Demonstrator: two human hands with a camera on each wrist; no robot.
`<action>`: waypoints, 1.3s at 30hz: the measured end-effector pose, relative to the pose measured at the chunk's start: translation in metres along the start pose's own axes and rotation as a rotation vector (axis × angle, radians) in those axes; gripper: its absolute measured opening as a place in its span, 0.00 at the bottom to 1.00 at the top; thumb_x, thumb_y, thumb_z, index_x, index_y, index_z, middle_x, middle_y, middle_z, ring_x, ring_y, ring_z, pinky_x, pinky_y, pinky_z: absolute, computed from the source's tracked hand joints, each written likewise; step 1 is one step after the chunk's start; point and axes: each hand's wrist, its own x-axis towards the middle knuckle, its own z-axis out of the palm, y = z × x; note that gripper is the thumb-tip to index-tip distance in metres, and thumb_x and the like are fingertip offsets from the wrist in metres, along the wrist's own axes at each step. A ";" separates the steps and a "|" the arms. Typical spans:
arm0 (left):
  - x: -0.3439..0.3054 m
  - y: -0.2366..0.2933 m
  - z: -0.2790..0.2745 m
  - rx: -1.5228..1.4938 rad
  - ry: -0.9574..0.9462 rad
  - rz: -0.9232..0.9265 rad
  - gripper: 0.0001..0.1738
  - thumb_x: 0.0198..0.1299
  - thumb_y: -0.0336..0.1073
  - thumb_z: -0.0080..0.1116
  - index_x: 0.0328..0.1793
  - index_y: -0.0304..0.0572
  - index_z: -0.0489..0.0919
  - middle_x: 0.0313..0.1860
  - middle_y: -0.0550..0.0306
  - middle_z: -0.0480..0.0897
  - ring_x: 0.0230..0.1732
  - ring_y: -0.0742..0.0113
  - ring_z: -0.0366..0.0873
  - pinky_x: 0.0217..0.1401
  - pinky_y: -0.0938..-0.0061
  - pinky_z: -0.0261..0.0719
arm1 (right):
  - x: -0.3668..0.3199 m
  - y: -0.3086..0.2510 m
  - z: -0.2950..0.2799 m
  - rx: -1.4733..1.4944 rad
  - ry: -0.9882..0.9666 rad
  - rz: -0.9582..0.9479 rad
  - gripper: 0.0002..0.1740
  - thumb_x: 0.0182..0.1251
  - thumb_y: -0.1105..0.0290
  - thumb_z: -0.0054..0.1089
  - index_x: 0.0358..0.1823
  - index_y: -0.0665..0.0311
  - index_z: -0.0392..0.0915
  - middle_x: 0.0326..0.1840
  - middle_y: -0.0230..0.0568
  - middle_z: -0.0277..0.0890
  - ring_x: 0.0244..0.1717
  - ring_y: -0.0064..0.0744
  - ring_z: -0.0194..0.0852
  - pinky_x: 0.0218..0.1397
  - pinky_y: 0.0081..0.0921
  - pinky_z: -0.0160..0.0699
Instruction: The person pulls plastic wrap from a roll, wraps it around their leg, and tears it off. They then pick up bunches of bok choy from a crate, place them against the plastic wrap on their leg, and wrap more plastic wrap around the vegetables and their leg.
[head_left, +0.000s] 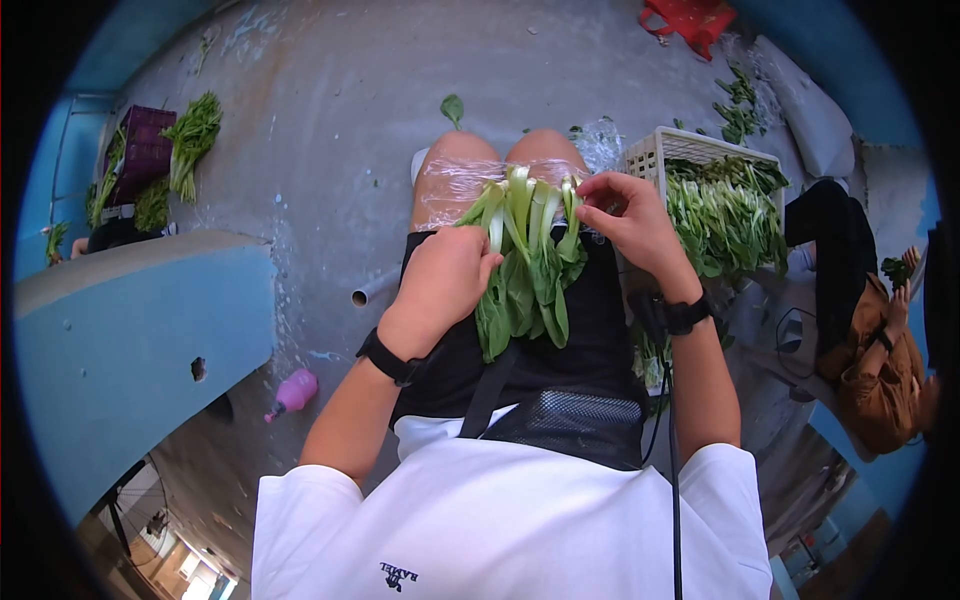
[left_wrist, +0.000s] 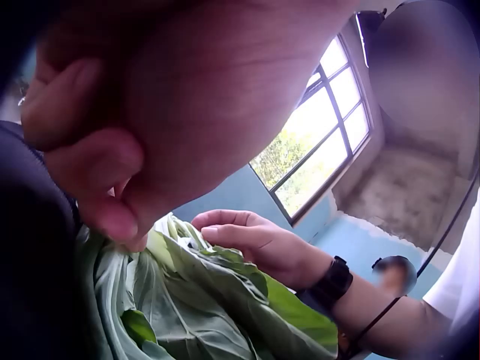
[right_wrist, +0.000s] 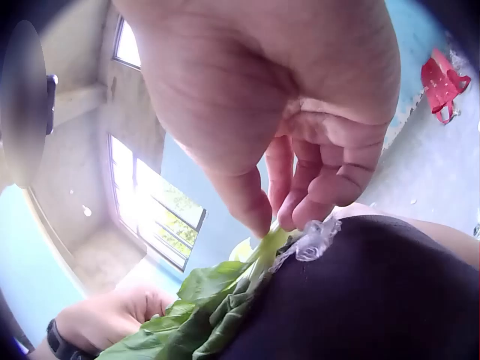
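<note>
A row of leafy greens with pale stalks lies across the person's lap, stalk ends toward the knees and leaves toward the body. Clear plastic film is wrapped over the thighs beneath the stalks. At the left side of the row, the left hand has its fingers curled round the outer stalks; the palm hides part of that grip in the left wrist view. On the opposite side the right hand pinches a stalk between thumb and fingertips. Crumpled film sits right beside those fingertips.
To the right stands a white crate full of greens, with another person beyond it. A low blue wall, a pink bottle and a pipe are on the left. A purple crate stands farther off.
</note>
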 end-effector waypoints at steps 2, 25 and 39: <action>0.000 0.002 0.000 0.029 0.019 0.029 0.17 0.61 0.40 0.71 0.32 0.31 0.82 0.22 0.41 0.81 0.25 0.46 0.81 0.32 0.59 0.77 | -0.001 0.000 -0.001 -0.033 -0.001 0.006 0.10 0.64 0.75 0.70 0.45 0.67 0.82 0.34 0.29 0.82 0.35 0.16 0.76 0.40 0.19 0.76; -0.003 0.018 0.007 -0.141 0.002 -0.022 0.13 0.68 0.36 0.62 0.37 0.31 0.85 0.27 0.40 0.83 0.30 0.39 0.82 0.36 0.55 0.78 | -0.017 -0.023 0.007 -0.212 -0.042 0.206 0.19 0.65 0.60 0.73 0.30 0.74 0.83 0.20 0.37 0.76 0.24 0.22 0.73 0.29 0.25 0.72; -0.007 0.025 -0.011 -0.215 0.039 -0.057 0.15 0.60 0.39 0.72 0.34 0.36 0.80 0.21 0.53 0.80 0.21 0.59 0.78 0.29 0.67 0.75 | -0.011 -0.021 -0.011 -0.214 0.034 0.132 0.24 0.67 0.54 0.72 0.30 0.71 0.81 0.20 0.34 0.75 0.22 0.23 0.71 0.27 0.28 0.70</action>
